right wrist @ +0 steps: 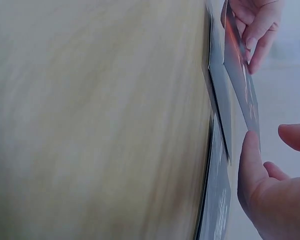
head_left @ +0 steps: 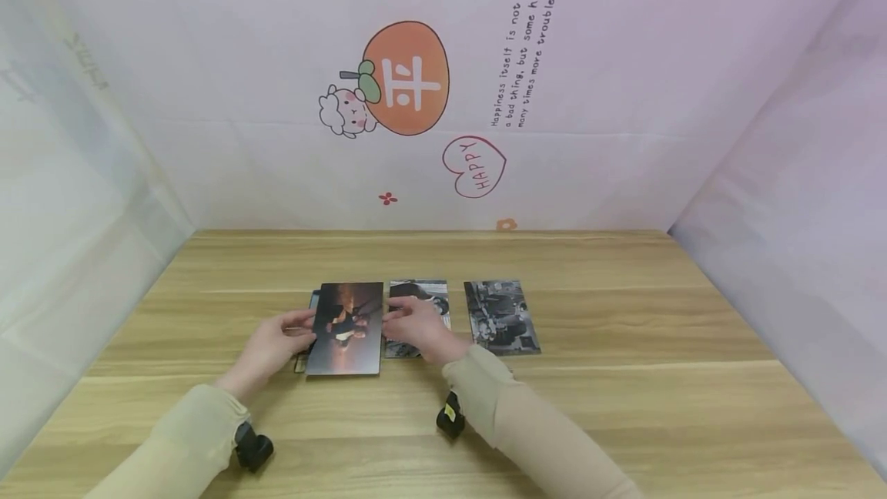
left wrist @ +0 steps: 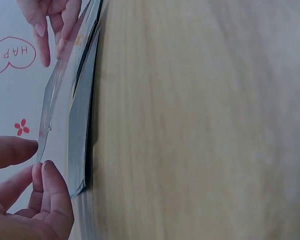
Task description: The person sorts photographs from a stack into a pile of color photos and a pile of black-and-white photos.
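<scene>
My left hand (head_left: 272, 341) pinches the left edge of a colour photo print (head_left: 346, 329), dark with an orange glow. In the left wrist view, the left thumb lies above that edge and the fingertips below it. The print is raised over other prints (head_left: 301, 364), which peek out at its left side. At its right edge is my right hand (head_left: 421, 326); in the right wrist view a fingertip (right wrist: 251, 142) meets the edge while the thumb stands apart. Partly hidden under the right hand, a black-and-white photo print (head_left: 433, 295) lies on the table.
Another black-and-white photo print (head_left: 502, 318) lies farther right on the wood-grain table (head_left: 624, 406). Behind the table hangs a printed cloth (head_left: 589, 98), with pale cloth along both sides. A black wrist camera (head_left: 252, 449) sits by the left sleeve, another (head_left: 450, 418) by the right.
</scene>
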The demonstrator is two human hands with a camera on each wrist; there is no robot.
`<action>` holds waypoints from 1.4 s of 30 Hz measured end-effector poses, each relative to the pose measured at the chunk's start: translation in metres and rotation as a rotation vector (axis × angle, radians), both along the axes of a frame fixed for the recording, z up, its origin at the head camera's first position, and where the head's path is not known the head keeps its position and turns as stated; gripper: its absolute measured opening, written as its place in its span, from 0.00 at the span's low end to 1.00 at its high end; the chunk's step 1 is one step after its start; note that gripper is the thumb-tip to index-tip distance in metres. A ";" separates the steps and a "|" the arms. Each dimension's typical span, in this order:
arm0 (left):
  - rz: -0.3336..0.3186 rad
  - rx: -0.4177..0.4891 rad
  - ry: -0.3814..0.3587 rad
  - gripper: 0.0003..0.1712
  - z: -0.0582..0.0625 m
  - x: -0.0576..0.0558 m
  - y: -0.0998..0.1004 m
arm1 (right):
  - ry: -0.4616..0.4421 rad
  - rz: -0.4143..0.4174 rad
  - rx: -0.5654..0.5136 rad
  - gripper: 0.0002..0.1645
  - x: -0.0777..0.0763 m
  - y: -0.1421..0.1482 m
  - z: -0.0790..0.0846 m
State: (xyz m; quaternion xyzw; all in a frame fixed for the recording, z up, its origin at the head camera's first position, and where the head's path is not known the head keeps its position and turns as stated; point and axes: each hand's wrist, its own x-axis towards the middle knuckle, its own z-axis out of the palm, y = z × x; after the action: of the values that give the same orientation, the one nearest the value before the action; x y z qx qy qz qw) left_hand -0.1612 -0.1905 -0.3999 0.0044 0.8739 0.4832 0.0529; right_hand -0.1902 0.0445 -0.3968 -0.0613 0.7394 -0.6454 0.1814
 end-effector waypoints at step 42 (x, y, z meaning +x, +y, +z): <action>-0.017 -0.003 -0.041 0.24 -0.002 -0.007 -0.013 | -0.057 -0.046 -0.055 0.28 -0.001 -0.026 -0.003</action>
State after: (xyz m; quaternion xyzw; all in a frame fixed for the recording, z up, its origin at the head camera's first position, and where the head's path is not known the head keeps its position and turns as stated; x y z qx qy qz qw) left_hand -0.1681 -0.2036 -0.4014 0.0017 0.8733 0.4814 0.0749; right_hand -0.1912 0.0183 -0.4002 -0.0307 0.7172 -0.6709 0.1859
